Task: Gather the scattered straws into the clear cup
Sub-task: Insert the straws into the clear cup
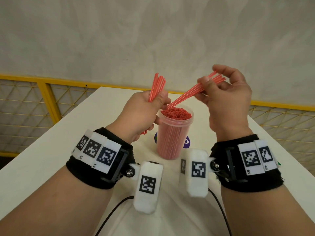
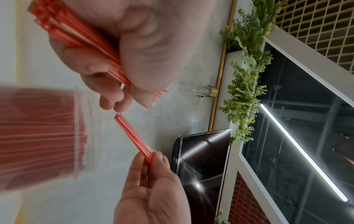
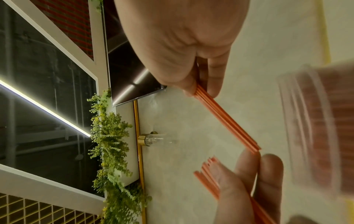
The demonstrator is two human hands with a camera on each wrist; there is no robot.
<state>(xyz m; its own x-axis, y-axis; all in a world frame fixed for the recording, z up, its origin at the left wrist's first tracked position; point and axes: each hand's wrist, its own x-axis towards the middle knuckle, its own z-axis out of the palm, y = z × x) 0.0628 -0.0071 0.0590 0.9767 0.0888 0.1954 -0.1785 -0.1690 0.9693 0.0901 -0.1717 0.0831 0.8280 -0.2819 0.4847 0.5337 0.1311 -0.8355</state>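
The left hand (image 1: pixel 139 109), just left of the clear cup (image 1: pixel 172 133), grips a bundle of red straws (image 1: pixel 156 87) in a closed fist, ends fanning upward. The cup stands on the white counter (image 1: pixel 51 150), packed nearly full of upright straws. Above and right of the cup, the right hand (image 1: pixel 226 97) pinches a second straw bundle (image 1: pixel 192 92), its low end angled at the cup rim. The straws look light, thin, smooth and easily bent; hold them mid-length, as a bunch.

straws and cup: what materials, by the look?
Straws: likely thin plastic, red with pale stripes, glossy; the highlights along them suggest it. Cup: probably clear plastic, smooth; the packed straws show through its wall. Glass cannot be ruled out.
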